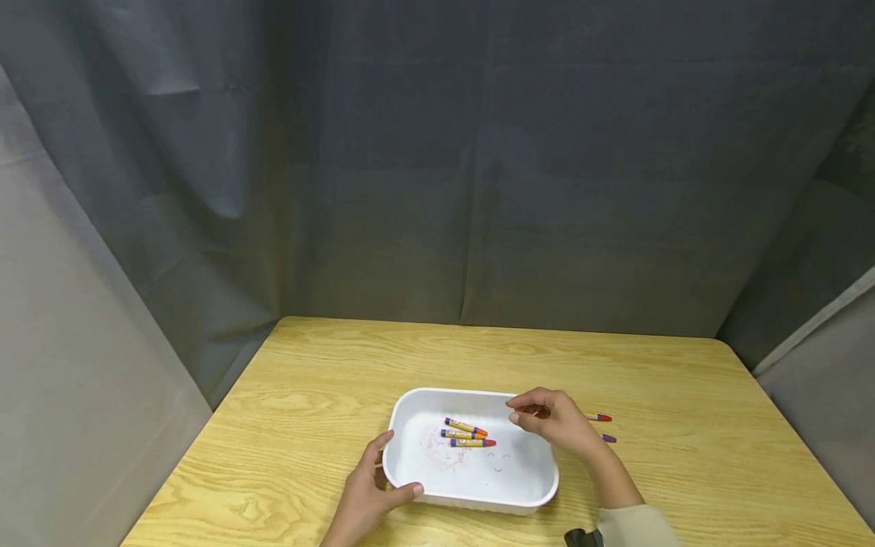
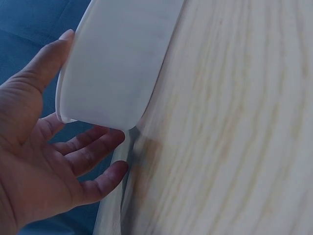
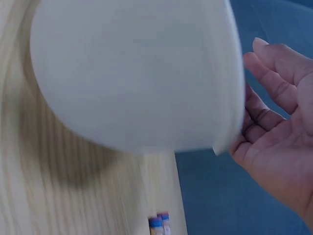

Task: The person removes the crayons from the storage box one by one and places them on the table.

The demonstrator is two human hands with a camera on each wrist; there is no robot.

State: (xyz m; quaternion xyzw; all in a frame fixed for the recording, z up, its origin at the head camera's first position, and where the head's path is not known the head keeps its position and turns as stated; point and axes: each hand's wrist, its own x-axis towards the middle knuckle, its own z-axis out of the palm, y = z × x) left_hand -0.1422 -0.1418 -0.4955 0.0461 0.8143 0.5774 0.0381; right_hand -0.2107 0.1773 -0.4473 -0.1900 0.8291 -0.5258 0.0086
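Observation:
A white plastic tray (image 1: 478, 488) sits on the table, with three crayons (image 1: 473, 443) lying close together inside it. At its near left corner my left hand (image 1: 365, 490) holds it, thumb at the rim and fingers along the outer wall. The left wrist view shows that hand (image 2: 54, 156) around the tray's corner (image 2: 115, 68). Over the far right rim hovers my right hand (image 1: 557, 422), fingers bent loosely with nothing between them. In the right wrist view, its fingers (image 3: 276, 83) are beside the tray's rim (image 3: 230, 98).
Right of the tray, a red-tipped crayon (image 1: 601, 417) and a purple-tipped crayon (image 1: 609, 438) lie on the wooden table (image 1: 328, 365), partly hidden by the right hand. Faint coloured marks show on the tray floor. A dark curtain (image 1: 465, 190) hangs behind the table.

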